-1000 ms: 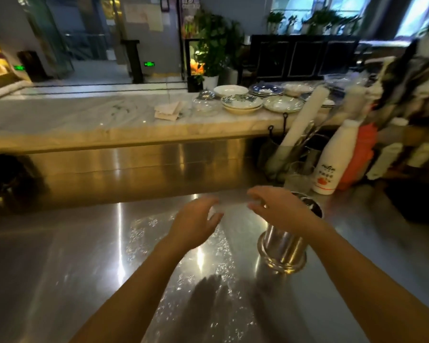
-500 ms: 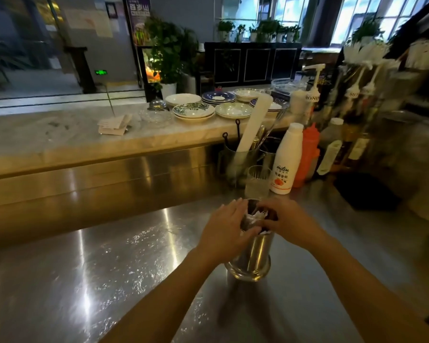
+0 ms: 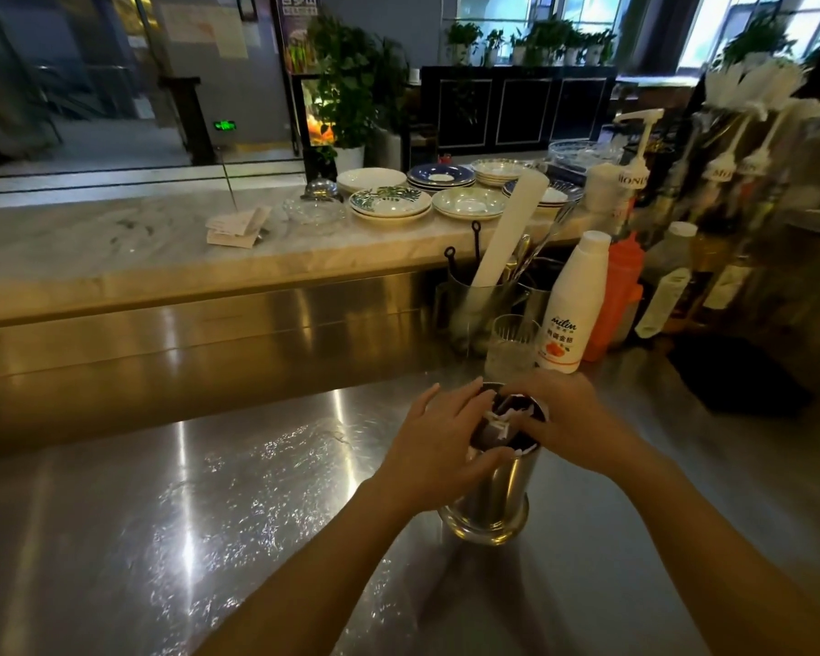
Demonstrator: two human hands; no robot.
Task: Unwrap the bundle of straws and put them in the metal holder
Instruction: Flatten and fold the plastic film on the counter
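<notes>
Left hand (image 3: pixel 439 442) clasps metal holder (image 3: pixel 491 501) rim on steel desk (image 3: pixel 209 513); right hand (image 3: pixel 562 421) pinches wrapped straws (image 3: pixel 505 416) inside.

Dim; glaring counter (image 3: pixel 185 466); edges perhaps blurred.

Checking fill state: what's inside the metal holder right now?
The metal holder shows white paper-like ends against a dark interior at its mouth. The left hand and right hand cover much of the rim, so the count and anything deeper are hidden.
</notes>
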